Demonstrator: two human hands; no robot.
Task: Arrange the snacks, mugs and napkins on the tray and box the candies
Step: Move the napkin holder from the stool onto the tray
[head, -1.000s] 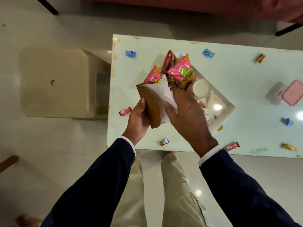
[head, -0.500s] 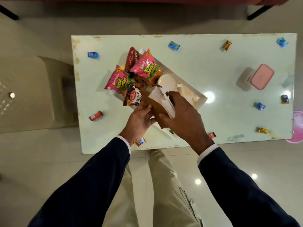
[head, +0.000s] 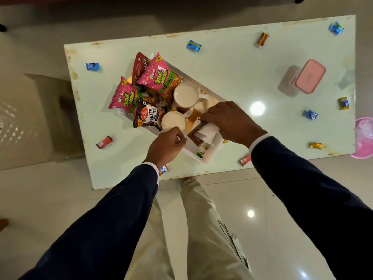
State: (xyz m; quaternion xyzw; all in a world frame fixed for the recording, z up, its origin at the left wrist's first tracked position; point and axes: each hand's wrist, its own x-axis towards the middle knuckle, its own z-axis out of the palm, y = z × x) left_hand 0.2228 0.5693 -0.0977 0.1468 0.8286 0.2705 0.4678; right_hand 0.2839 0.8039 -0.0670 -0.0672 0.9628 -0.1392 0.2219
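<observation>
While right hand (head: pixel 232 122) fingers curl on the napkin holder (head: pixel 198 136) in tray (head: pixel 210 154) at frame centre, left hand (head: pixel 167 144) sits curled beside it, grip unclear; holder now lowered into tray

a pale green table (head: pixel 232 63) with a glossy top and worn, rust-flecked edges stands on a floor (head: pixel 50 199) of large, shiny cream tiles. a round bright spot of light (head: pixel 257 108) reflects on the table's top, and smaller spots (head: pixel 250 213) shine on the tiles near the table's near edge. just left of the table stands a beige plastic stool (head: pixel 58 110), with a patch of dappled light (head: pixel 10 122) further left on the floor. beyond the table's far edge a dark reddish piece of furniture (head: pixel 60 1) runs along the top, blurred. a pink round object (head: pixel 364 138) sits on the floor at the table's right end.
</observation>
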